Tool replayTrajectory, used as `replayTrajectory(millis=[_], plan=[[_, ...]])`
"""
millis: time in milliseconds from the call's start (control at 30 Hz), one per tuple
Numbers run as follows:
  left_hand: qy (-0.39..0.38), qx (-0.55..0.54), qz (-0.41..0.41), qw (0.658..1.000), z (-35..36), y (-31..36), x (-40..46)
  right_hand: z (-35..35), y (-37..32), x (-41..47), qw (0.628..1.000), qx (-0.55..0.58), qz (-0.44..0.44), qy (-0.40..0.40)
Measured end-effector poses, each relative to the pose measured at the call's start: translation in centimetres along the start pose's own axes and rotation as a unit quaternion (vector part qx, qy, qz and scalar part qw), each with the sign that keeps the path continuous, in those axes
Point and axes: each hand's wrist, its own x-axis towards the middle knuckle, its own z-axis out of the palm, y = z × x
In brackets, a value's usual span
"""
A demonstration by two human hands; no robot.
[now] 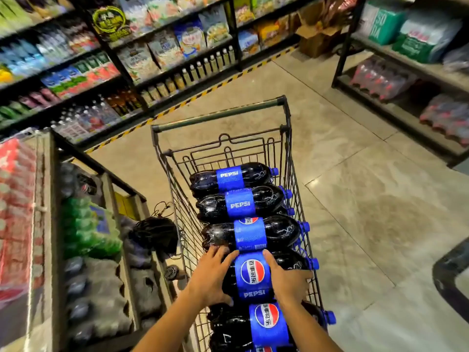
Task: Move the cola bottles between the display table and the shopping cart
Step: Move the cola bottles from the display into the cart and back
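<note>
head view: the shopping cart [175,179] in the middle of the frame carries a row of cola bottles [241,203] lying on their sides, caps to the right. low in the frame, the left hand [212,274] and right hand [288,278] both clasp the held bottle [252,275] from either side. the display table [48,224] sits at the left edge. whether loading or unloading, i cannot tell; most bottles seen are in the cart.

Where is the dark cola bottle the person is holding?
The dark plastic cola bottle with the blue label lies sideways in the wire shopping cart, fourth in the row, between both hands.
</note>
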Motion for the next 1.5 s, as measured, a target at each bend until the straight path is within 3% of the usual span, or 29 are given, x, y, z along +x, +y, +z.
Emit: replayTrajectory(millis=[233, 367, 600, 700, 800, 900, 1067, 1267, 1400, 1500], plan=[[0.046, -0.011, -0.001, 0.999, 0.3, 0.3, 0.4, 3.4, 3.0, 4.5, 0.984, 0.170, 0.005, 0.048], [0.045, -0.031, -0.008, 0.998, 0.0, 0.5, 0.2, 1.5, 2.5, 2.2, 0.985, 0.161, -0.049, 0.036], [0.064, -0.044, -0.023, 0.997, 0.9, 1.3, -0.3, 1.4, 1.3, 1.3, 0.964, 0.265, -0.006, 0.002], [0.049, -0.074, -0.043, 0.995, 1.2, 2.0, -1.1, 1.1, 1.7, 1.9, 0.965, 0.261, -0.016, 0.004], [0.087, -0.107, -0.068, 0.988, 2.0, 3.1, -2.9, 0.5, 1.9, 1.5, 0.965, 0.254, -0.058, -0.008], [0.134, -0.134, -0.094, 0.977, 1.9, 3.9, -4.7, -0.4, 1.6, 1.0, 0.952, 0.274, -0.111, -0.075], [0.201, -0.164, -0.126, 0.957, 0.0, 3.6, -7.8, -1.8, -0.5, -0.9, 0.891, 0.317, -0.106, -0.308], [0.171, -0.211, -0.107, 0.956, -4.0, 0.9, -12.0, -1.4, -4.3, -5.9, 0.896, 0.233, -0.168, -0.337], [0.123, -0.414, -0.050, 0.900, -5.2, -3.4, -15.1, -1.4, -6.2, -9.6, 0.891, 0.159, -0.240, -0.352], [0.113, -0.506, -0.029, 0.855, -4.7, -3.6, -17.0, -0.9, -7.3, -12.3, 0.879, 0.110, -0.294, -0.358]])
